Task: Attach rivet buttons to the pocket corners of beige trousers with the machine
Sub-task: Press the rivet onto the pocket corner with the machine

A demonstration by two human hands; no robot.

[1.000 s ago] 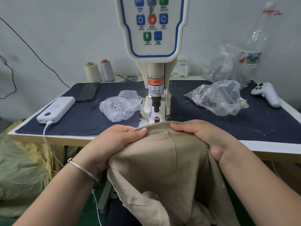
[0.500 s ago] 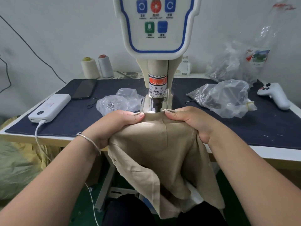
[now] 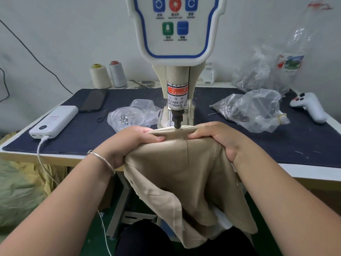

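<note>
Beige trousers (image 3: 184,167) hang off the table's (image 3: 313,170) front edge, their folded top edge lifted under the black punch tip (image 3: 177,124) of the rivet machine (image 3: 177,58). Both hands clamp that edge: the left hand (image 3: 129,143) pinches it just left of the punch, the right hand (image 3: 215,137) just right, with a narrow gap of cloth between their fingertips. The rest of the cloth drapes down over the person's lap. On the dark mat (image 3: 88,133), a clear bag of metal parts (image 3: 129,117) lies near the left hand; a larger bag (image 3: 258,109) lies beyond the right. A white power bank (image 3: 53,121) sits at the left edge, well apart.
</note>
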